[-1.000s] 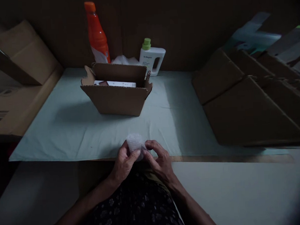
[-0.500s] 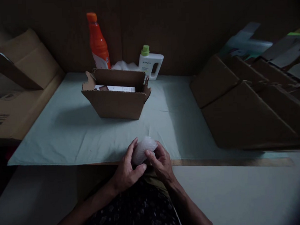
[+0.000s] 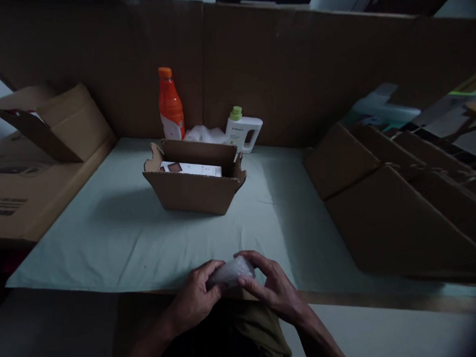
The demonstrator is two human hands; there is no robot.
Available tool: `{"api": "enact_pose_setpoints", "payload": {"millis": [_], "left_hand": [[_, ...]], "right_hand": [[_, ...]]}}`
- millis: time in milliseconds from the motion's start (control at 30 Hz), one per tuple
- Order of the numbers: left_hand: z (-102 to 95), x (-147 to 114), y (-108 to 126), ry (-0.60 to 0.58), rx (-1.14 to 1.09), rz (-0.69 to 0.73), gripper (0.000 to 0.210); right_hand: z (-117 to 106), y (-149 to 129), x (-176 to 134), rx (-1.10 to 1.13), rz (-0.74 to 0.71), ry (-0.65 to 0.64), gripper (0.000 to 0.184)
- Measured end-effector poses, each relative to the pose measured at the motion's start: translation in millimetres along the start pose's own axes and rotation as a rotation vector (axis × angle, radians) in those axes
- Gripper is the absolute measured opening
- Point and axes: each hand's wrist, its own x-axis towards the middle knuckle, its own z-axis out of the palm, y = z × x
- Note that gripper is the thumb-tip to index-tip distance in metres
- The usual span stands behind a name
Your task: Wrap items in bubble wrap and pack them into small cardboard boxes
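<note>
A small bundle in bubble wrap lies between both hands at the table's front edge; what is inside it cannot be made out. My left hand grips its left end between thumb and fingers. Around the right end close the thumb and fingers of my right hand. Beyond the hands, an open cardboard box stands on the pale green cloth. Inside that box a white carton shows its top.
Behind the box stand an orange bottle, crumpled clear plastic and a white jug with green cap. Cardboard bins fill the right side. Another cardboard box is at left. A tall cardboard wall closes the back.
The bubble-wrapped bundle has turned from tilted upward to lying more sideways between my hands. My view has lifted, so the scene sits lower and the back wall's top edge shows.
</note>
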Motion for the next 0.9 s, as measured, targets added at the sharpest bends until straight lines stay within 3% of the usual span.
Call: {"api": "enact_pose_setpoints", "payload": {"millis": [233, 300, 367, 467, 533, 600, 667, 733, 833, 900], "left_hand": [[-20.8, 13, 8, -0.083, 0.016, 0.063, 0.025], [-36.0, 17, 18, -0.142, 0.003, 0.082, 0.023], [-55.8, 24, 31, -0.24, -0.083, 0.153, 0.035], [-81.6, 44, 43, -0.328, -0.199, 0.278, 0.056], [-86.8, 66, 38, -0.253, -0.126, 0.278, 0.051], [-80.5, 91, 23, -0.136, 0.005, 0.231, 0.042], [-68.3, 111, 3, -0.073, 0.093, 0.198, 0.037], [-57.8, 123, -15, -0.059, 0.117, 0.225, 0.034], [-53.4, 125, -28, -0.064, 0.111, 0.337, 0.032], [-55.7, 122, -30, -0.08, 0.109, 0.386, 0.032]], "right_hand": [[-7, -26, 25, -0.278, -0.097, -0.1, 0.028], [-20, -38, 32, -0.288, -0.133, -0.11, 0.022], [-42, -55, 39, -0.231, -0.168, -0.087, 0.019], [-84, -86, 56, -0.075, -0.211, 0.132, 0.02], [-107, -103, 77, -0.023, -0.223, 0.323, 0.027], [-122, -114, 105, -0.062, -0.217, 0.421, 0.036], [-127, -123, 136, -0.247, -0.187, 0.41, 0.041], [-125, -132, 161, -0.59, -0.13, 0.355, 0.037], [-107, -150, 187, -1.153, -0.019, 0.254, 0.026], [-90, -159, 199, -1.364, 0.045, 0.164, 0.024]]}}
